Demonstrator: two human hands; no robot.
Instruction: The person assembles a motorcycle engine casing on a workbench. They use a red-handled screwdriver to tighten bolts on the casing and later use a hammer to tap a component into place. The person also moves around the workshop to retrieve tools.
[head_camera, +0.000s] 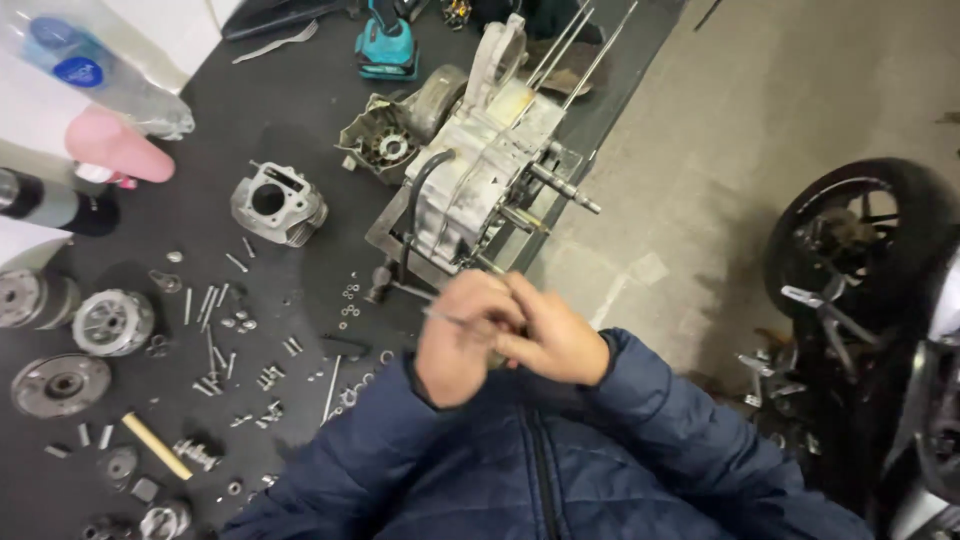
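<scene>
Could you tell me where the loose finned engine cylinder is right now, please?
In the head view, the finned cylinder stands on the dark mat, upper left, left of the engine crankcase and above the scattered bolts.

One engine crankcase (480, 170) on the dark bench (290, 100); one finned cylinder (275, 203); one stator housing (385, 135); three round clutch or gear parts at the left edge (112, 322); one wooden stick (157, 446); scattered bolts and washers, too many and too small to count; one motorcycle wheel (865, 240).
</scene>
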